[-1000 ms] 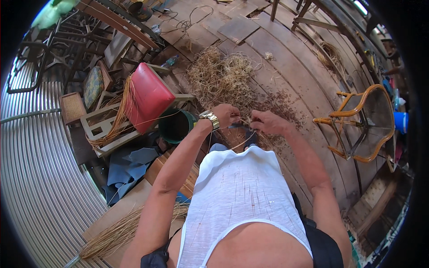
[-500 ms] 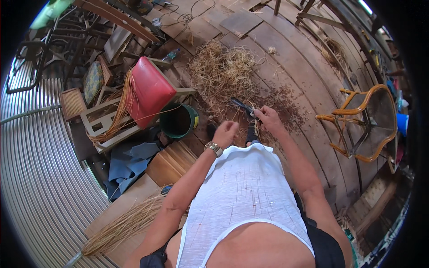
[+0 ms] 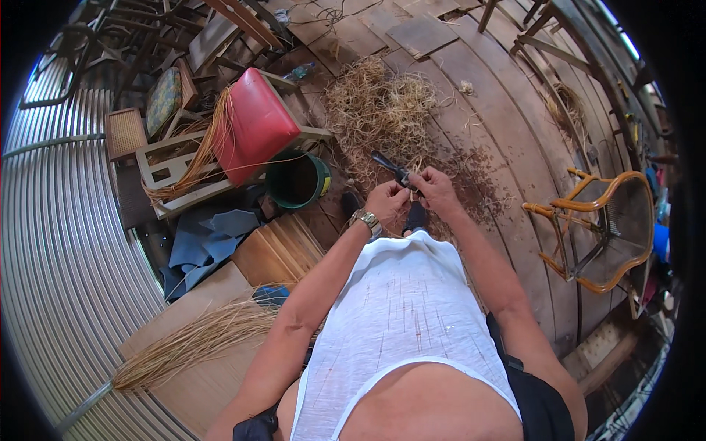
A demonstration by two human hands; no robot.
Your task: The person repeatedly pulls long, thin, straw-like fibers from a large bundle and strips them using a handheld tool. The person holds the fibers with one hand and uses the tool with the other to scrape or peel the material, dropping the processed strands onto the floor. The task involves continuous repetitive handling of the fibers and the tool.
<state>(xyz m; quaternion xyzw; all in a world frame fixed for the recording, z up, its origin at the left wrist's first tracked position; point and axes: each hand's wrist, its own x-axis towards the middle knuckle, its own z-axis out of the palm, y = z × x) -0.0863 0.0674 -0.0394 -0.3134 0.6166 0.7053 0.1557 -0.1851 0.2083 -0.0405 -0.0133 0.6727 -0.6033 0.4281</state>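
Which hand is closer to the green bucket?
Left. The left hand is just right of the green bucket; the right hand is farther right.

A slim, dark tool (image 3: 390, 166) is held aloft over the plank floor (image 3: 507, 125), well in from its edges. It lies aslant, its far end pointing away from the wearer and to the left, its near end at the fingers of the right hand (image 3: 437, 192). A thin, pale strip (image 3: 413, 196) shows beside that near end, between the right hand and the left hand (image 3: 387, 203); its full length is hidden.
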